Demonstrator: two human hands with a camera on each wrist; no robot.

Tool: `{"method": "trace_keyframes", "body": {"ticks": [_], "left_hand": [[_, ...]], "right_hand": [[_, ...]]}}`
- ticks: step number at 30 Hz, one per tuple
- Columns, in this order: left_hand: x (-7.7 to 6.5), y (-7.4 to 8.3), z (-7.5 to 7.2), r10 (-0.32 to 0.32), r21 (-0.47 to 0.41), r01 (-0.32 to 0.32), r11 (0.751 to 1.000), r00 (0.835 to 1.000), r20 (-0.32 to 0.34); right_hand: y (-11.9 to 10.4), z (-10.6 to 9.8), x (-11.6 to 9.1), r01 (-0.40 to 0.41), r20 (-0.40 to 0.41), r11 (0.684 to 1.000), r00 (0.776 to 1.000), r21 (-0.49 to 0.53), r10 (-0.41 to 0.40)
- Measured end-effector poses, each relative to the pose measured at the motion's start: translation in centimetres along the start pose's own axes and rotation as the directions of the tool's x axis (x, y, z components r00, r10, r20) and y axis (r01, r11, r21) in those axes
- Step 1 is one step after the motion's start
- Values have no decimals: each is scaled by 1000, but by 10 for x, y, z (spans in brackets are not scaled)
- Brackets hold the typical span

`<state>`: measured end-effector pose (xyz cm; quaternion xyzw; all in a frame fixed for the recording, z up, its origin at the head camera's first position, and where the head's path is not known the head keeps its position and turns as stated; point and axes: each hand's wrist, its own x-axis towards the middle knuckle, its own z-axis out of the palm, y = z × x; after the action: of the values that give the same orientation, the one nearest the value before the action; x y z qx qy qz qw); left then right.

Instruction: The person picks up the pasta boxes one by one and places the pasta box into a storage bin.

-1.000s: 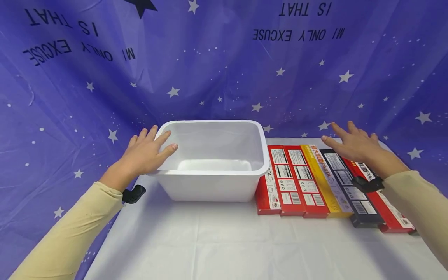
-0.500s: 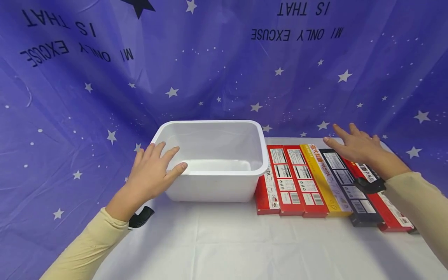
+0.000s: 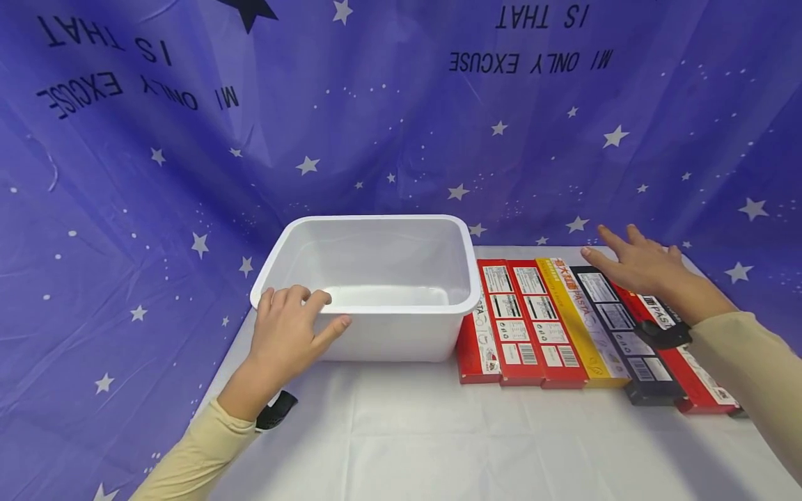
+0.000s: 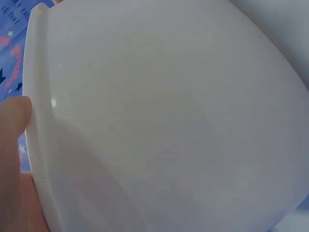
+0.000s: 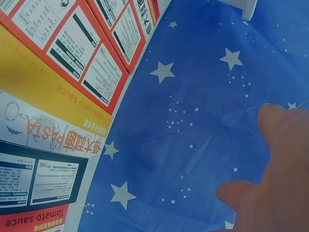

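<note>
At the near left corner of the tub: left hand (image 3: 289, 332) lies against the white rectangular plastic tub (image 3: 382, 240), its fingers (image 3: 299, 296) bent over the rim and the thumb stretched along the front wall; the left wrist view shows a fingertip pressed to the rim's edge.
Left hand grip: fingers curled on the rim, thumb on the wall below it.
Right hand: right hand (image 3: 635, 261) rests with straight, spread fingers (image 3: 610, 239) over the far ends of the boxes at the right of the row, gripping nothing.
Tub position: on the white-clothed worktop (image 3: 438, 438), left of centre, its right wall just beside the first red box.
Pasta boxes: row of long flat cardboard boxes (image 3: 564, 327) lying side by side to the tub's right, in order red, red, red, yellow, black, red.
Writing on boxes: yellow box (image 3: 579, 320) reads "PASTA" beside Chinese characters, with "Tomato sauce" along its edge in the right wrist view; the far red box (image 3: 683, 362) shows "PAS"; white panels carry small print and barcodes, too small to read.
Backdrop: blue star-printed cloth (image 3: 401, 125), its black lettering upside down, reading "MY ONLY EXCUSE IS THAT".
Sleeves: pale yellow, with a black strap at each wrist.
</note>
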<state>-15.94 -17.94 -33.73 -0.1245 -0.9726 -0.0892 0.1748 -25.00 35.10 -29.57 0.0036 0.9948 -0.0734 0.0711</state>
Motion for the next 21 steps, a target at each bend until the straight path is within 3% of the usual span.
{"method": "trace_keyframes", "body": {"ticks": [8, 21], "left_hand": [[-1, -1, 10, 4, -3, -4, 1000, 994, -114], [-2, -1, 15, 3, -12, -6, 1000, 986, -165]], "right_hand": [[5, 2, 1, -5, 2, 1000, 1000, -5, 5], [19, 0, -5, -23, 14, 1000, 1000, 8, 23]]}}
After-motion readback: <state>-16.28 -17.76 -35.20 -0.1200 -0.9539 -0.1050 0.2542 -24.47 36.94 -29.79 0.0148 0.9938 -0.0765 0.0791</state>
